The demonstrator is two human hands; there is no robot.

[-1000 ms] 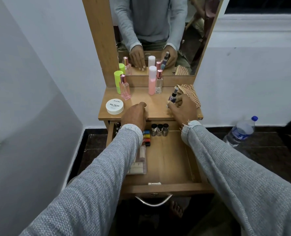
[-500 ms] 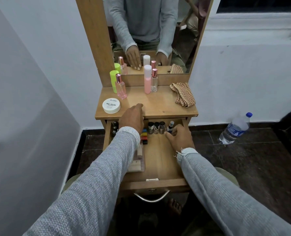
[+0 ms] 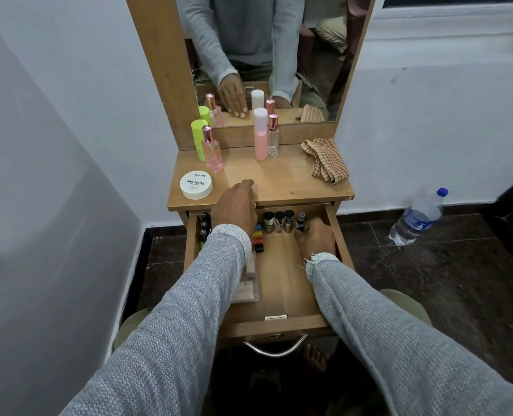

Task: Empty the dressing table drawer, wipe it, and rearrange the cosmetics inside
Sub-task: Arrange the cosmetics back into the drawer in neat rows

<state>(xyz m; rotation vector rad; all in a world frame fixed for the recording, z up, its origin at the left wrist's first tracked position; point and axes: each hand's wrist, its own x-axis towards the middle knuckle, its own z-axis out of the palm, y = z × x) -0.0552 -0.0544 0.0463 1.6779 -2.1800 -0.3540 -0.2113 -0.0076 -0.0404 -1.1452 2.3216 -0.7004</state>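
Note:
The wooden drawer (image 3: 279, 324) of the dressing table is pulled out. At its back stand three dark-capped nail polish bottles (image 3: 279, 222) and a small dark bottle (image 3: 301, 220). My right hand (image 3: 316, 240) is inside the drawer, fingers closed round the base of that small bottle. My left hand (image 3: 237, 208) rests on the front edge of the table top (image 3: 279, 181), holding nothing. A stack of coloured pieces (image 3: 258, 239), a clear flat case (image 3: 249, 285) and dark tubes (image 3: 204, 226) lie on the drawer's left, partly hidden by my left sleeve.
On the table top stand a white nail polish jar (image 3: 196, 184), a green bottle (image 3: 199, 139), a pink perfume bottle (image 3: 212, 153), a pink-and-white bottle (image 3: 260, 136) and a clear perfume bottle (image 3: 273, 136). A checked cloth (image 3: 325, 160) lies right. A water bottle (image 3: 417, 219) stands on the floor.
My right hand carried the small dark bottle from the table top by the cloth down into the drawer, beside the nail polish bottles. My left hand stayed on the table edge.

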